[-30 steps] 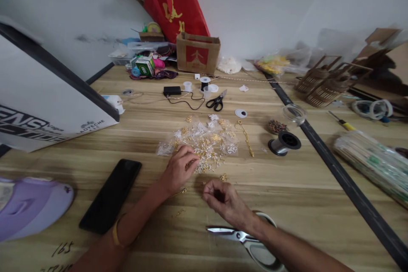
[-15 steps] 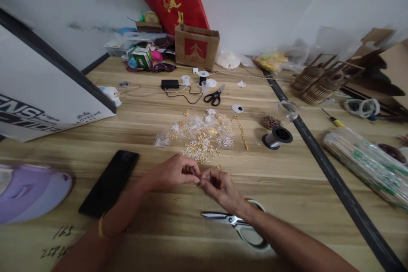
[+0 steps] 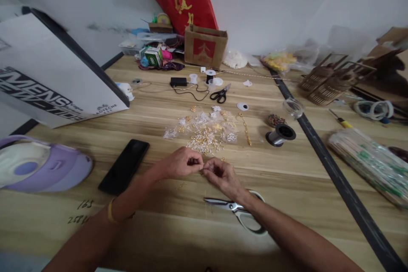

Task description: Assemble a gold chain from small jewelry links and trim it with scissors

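Observation:
My left hand (image 3: 183, 162) and my right hand (image 3: 223, 177) meet fingertip to fingertip over the middle of the table. Both are closed in a pinch; what sits between the fingers is too small to make out. Just beyond them lies a pile of small gold and silver beads (image 3: 205, 141), with small clear plastic bags (image 3: 202, 120) of more pieces behind it. A gold chain (image 3: 245, 129) lies to the right of the bags. Under my right forearm rest scissors with pale handles (image 3: 234, 207), partly covered by the arm. Some small gold bits (image 3: 182, 185) lie near my left wrist.
A black phone (image 3: 125, 165) and a purple visor cap (image 3: 66, 165) lie at left, below a large white box (image 3: 60, 76). Rightward stand a wire spool (image 3: 280, 134) and a long bag of sticks (image 3: 366, 163). Black scissors (image 3: 219, 93) and a paper bag (image 3: 205, 46) are farther back.
The whole view has shifted, so everything sits a little farther right. My hands stay together in the same pinch, with the fingertips slightly changed in position.

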Demonstrator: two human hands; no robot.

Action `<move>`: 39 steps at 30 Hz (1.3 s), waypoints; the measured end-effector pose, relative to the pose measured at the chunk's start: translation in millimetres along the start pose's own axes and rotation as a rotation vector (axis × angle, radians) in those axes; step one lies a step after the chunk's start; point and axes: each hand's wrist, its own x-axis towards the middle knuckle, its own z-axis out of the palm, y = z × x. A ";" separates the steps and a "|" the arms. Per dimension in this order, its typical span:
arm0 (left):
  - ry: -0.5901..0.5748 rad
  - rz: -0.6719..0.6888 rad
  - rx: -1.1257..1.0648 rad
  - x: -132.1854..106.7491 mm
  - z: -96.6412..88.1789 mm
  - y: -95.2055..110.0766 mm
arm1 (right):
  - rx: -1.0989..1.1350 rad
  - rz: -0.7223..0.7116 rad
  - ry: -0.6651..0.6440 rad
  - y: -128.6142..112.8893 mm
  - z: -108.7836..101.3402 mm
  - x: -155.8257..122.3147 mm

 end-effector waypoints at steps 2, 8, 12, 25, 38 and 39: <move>0.040 -0.030 -0.009 -4.6 7.5 -3.0 | 0.000 -0.017 0.002 0.4 1.1 -0.4; 0.107 -0.138 -0.075 -21.1 23.7 -2.8 | -0.101 -0.076 -0.029 -1.8 4.0 -4.1; 0.151 -0.183 -0.020 -32.5 24.7 3.5 | -0.187 -0.146 -0.051 -1.3 4.3 -6.5; 0.024 -0.050 0.545 -68.7 32.7 -9.6 | -0.142 -0.124 -0.017 -2.8 3.6 -4.6; -0.058 -0.093 0.602 -65.6 31.7 3.7 | 0.059 0.010 0.013 5.7 1.0 -0.6; -0.059 -0.086 0.606 -65.9 32.3 3.0 | 0.068 0.016 0.011 5.5 0.8 -0.4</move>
